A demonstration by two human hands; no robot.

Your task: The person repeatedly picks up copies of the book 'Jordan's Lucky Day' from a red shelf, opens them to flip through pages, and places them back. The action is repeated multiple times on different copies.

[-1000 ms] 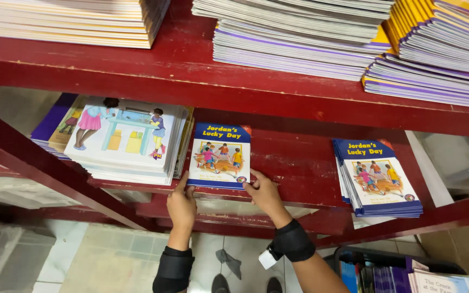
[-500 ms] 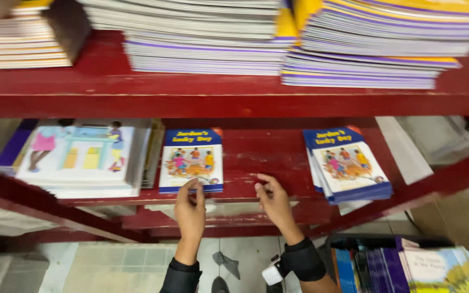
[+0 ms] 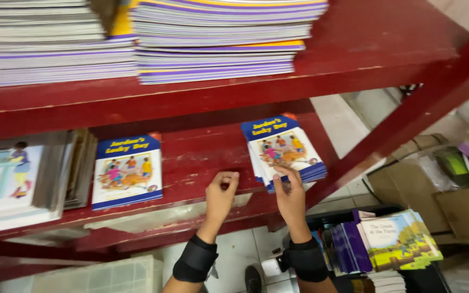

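Observation:
Two stacks of blue-covered picture books lie on the red metal shelf (image 3: pixel 202 157): one at the left (image 3: pixel 127 171), one at the right (image 3: pixel 283 150). My left hand (image 3: pixel 221 192) rests on the shelf's front edge between the stacks, fingers curled, holding nothing. My right hand (image 3: pixel 290 194) touches the front edge of the right stack, fingers on its lower corner. Both wrists wear black bands.
A pale-covered book pile (image 3: pixel 14 182) sits at the shelf's far left. The upper shelf (image 3: pixel 245 92) carries tall stacks of thin purple-spined booklets (image 3: pixel 218 40). Below right stand more books (image 3: pixel 392 239), cardboard boxes (image 3: pixel 462 206), and a red diagonal brace (image 3: pixel 408 119).
The view has swung right. Both hands have left the left blue stack and moved right along the shelf; my right hand now reaches the right stack.

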